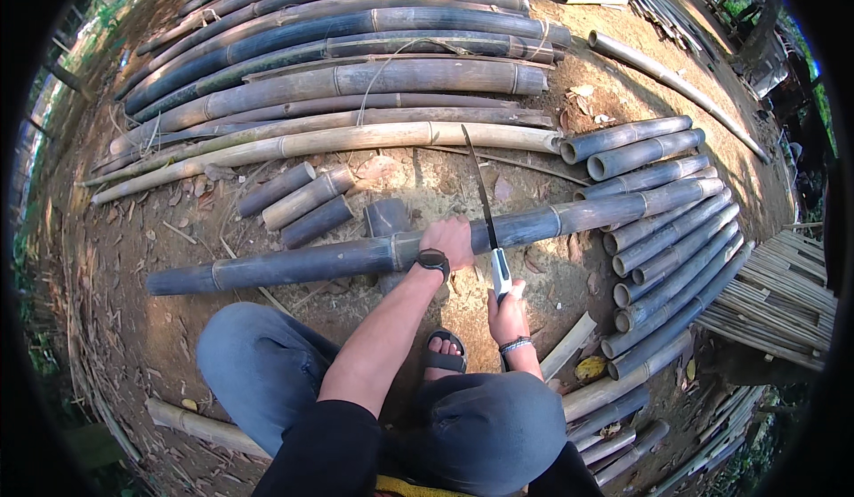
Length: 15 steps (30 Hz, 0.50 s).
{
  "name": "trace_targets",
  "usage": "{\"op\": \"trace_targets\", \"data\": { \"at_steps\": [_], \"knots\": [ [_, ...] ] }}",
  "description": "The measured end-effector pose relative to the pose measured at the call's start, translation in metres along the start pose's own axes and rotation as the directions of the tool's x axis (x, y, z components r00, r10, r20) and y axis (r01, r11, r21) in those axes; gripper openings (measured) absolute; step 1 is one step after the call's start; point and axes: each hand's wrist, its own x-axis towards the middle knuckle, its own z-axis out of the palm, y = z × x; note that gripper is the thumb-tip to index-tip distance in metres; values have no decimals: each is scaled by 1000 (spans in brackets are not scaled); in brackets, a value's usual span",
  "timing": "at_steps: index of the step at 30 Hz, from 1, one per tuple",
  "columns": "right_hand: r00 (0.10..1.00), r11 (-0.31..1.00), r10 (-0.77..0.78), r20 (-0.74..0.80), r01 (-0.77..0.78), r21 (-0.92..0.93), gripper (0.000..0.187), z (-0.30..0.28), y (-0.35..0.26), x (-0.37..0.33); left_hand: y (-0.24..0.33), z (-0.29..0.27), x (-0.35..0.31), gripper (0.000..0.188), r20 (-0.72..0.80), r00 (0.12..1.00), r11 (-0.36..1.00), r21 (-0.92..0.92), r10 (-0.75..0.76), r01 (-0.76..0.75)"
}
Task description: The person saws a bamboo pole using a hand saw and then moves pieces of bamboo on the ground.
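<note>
A long dark bamboo pole lies across in front of me, propped near its middle on a short bamboo piece. My left hand is wrapped over the pole and presses on it. In my right hand is a handsaw with a white and dark handle. Its long thin blade points away from me and crosses the pole just right of my left hand. Whether the teeth touch the bamboo, I cannot tell.
Several long bamboo poles lie side by side at the back. Cut bamboo lengths are stacked at the right, beneath the pole's right end. Three short pieces lie behind the pole at left. A slatted bamboo bundle stands far right.
</note>
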Motion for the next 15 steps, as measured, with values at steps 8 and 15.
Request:
{"op": "trace_targets", "data": {
  "at_steps": [8,15],
  "knots": [
    [996,995,85,-5,-85,-50,36,-13,21,-56,14,-7,-9,49,16,999,999,23,-34,34],
    [976,966,218,-32,-210,152,38,-1,78,-113,21,-12,-4,54,36,999,1000,10,-24,24]
  ]
}}
